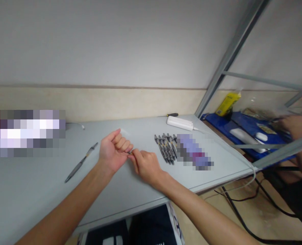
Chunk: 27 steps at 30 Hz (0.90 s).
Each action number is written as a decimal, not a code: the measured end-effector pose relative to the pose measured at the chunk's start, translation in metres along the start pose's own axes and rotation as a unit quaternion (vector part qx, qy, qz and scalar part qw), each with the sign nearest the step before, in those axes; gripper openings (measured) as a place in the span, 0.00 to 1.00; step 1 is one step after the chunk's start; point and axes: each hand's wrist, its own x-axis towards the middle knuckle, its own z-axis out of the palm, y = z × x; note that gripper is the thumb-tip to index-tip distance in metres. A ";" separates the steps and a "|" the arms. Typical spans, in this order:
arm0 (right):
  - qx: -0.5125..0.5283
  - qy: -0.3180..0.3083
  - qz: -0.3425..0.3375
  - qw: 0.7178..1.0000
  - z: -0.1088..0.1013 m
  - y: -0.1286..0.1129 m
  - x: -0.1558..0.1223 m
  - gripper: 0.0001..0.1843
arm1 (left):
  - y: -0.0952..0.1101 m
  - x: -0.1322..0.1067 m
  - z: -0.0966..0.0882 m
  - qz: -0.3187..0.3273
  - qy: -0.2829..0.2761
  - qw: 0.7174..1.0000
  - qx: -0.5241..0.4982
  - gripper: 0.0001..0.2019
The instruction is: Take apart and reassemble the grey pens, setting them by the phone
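My left hand (115, 149) is held palm up over the desk, its fingers curled in and the thumb raised. Against it, my right hand (146, 165) pinches with thumb and fingertips. Between the two hands shows a small dark tip (129, 152) of something slim; the rest is hidden by fingers, so its kind is unclear. A single grey pen (81, 162) lies slanted on the desk to the left of my left hand. Right of my right hand, several grey pens (166, 149) lie side by side in a row.
On the white desk (130, 194), a white power strip (180, 123) and a screwdriver (172, 115) lie near the wall. Blurred patches cover things at left and beside the pens. A metal frame (232, 51) rises at right; beyond it, another person's hand (297, 124) is near a blue surface.
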 end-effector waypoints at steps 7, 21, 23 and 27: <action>0.300 -0.050 0.054 0.951 -0.005 0.003 0.006 0.15 | -0.003 0.002 -0.002 -0.006 -0.004 1.000 -0.003 0.25; 0.588 -0.060 0.164 0.790 -0.008 0.019 0.011 0.16 | -0.005 0.008 -0.010 0.044 0.037 0.996 -0.072 0.21; 0.638 -0.037 0.198 0.743 -0.011 0.022 0.012 0.15 | -0.003 0.012 -0.017 0.072 0.065 0.994 -0.043 0.19; 0.693 0.081 0.277 0.660 -0.019 0.031 0.019 0.12 | -0.001 0.023 -0.033 0.114 0.109 0.986 0.061 0.14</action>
